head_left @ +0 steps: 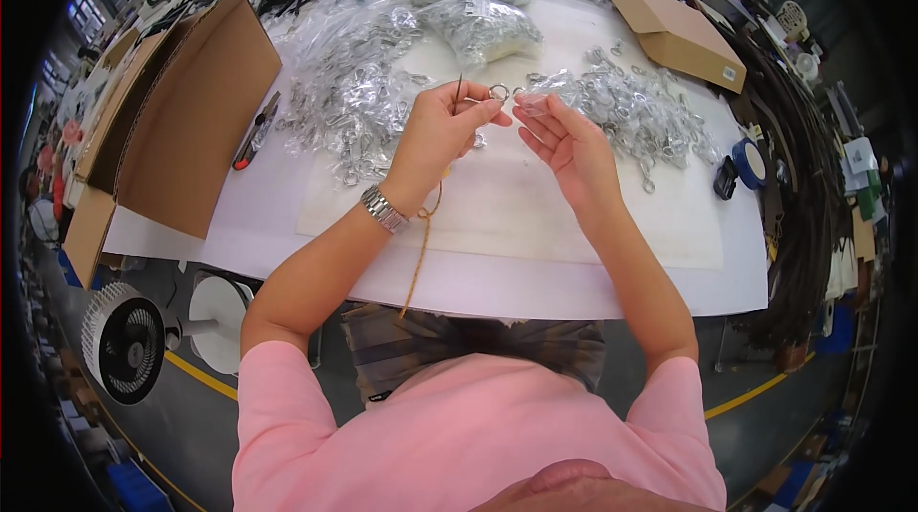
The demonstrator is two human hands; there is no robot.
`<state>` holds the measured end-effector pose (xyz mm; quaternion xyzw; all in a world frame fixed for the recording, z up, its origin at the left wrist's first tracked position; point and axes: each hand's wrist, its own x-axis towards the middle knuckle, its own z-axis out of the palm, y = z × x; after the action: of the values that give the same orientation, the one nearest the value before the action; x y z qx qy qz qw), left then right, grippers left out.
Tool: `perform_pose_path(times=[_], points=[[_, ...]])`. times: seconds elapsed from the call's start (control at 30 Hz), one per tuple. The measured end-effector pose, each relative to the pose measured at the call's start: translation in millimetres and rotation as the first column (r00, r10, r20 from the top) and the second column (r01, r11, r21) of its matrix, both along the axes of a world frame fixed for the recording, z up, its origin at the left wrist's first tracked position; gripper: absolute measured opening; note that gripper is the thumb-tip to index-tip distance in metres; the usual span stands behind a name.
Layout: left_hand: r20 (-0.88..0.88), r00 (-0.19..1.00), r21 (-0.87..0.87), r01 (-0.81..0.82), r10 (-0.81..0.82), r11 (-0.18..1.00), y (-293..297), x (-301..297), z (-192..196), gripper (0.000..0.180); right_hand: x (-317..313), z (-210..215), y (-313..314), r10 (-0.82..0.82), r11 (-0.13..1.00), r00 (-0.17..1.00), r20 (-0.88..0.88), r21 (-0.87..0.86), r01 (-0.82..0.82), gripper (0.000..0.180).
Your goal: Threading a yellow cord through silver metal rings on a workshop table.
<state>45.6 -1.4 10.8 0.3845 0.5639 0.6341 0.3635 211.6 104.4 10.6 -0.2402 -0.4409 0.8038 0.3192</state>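
My left hand (438, 134), a metal watch on its wrist, pinches a small metal ring (499, 90) between thumb and fingertips. A thin dark pointed piece (458, 87) sticks up from the same hand; its lower end is hidden in the fingers. Below it hangs a yellow-brown cord (421, 259) down past the table edge. My right hand (574, 149) is just to the right, thumb and forefinger closed on a small clear plastic bag (537, 105), its other fingers loosely bent. Another small piece of metal shows at the right fingertips, too small to name.
Heaps of bagged metal hardware lie on the left (349, 91) and right (631, 106), with fuller bags (483, 29) behind. An open cardboard box (196, 120) stands left beside a utility knife (256, 134). A tape roll (750, 163) sits right; a fan (124, 345) stands lower left.
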Motion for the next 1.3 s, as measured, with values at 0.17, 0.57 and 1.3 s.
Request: perform_pose_path(times=[0.17, 0.57, 1.3], points=[[-0.051, 0.999, -0.062, -0.004, 0.0, 0.998, -1, -4, 3, 0.018, 0, -2, 1, 0.002, 1.0, 1.0, 0.013, 0.017, -0.002, 0.03], [0.046, 0.997, 0.075, 0.054, -0.058, 0.996, -1, 6, -2, 0.021, -3, -8, -4, -0.011, 0.999, 1.0, 0.006, 0.041, 0.011, 0.031], [0.121, 0.943, -0.052, 0.317, -0.309, 0.947, 3, -19, 4, 0.023, -4, -9, -10, 0.142, 0.931, 0.985, 0.102, 0.324, -0.168, 0.052]])
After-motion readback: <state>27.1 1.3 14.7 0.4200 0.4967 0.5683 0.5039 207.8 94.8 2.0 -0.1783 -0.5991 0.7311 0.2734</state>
